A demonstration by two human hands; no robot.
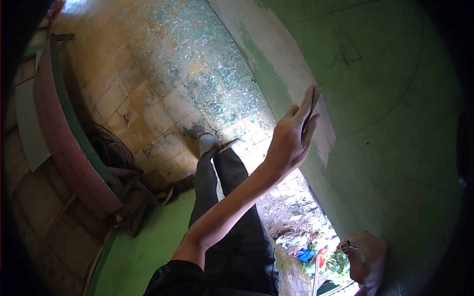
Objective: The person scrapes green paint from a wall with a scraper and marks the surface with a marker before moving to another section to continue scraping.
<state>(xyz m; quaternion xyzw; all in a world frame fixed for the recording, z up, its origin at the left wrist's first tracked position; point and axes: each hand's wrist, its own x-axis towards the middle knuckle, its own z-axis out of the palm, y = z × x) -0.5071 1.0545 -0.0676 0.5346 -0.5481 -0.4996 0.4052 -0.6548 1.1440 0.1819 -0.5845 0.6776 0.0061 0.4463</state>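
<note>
My left hand (294, 135) reaches across from a black sleeve. Its fingers are closed on a thin flat piece (316, 92), held edge-on against a pale, scraped strip (323, 130) on the green wall (385, 89). The piece is mostly hidden by the fingers. At the lower right, my right hand (368, 256) is dim and bent beside the wall, near a bright opening. A small dark-and-light looped item (347, 246) shows at it. Its fingers cannot be made out clearly.
Paint flakes (197, 59) litter the yellowish tiled floor (116, 98) along the wall base. A curved red and green edge (61, 133) runs down the left, beside a dark bundle (111, 148). Rubble (291, 207) and blue and red scraps lie in the bright opening. My legs are at the centre.
</note>
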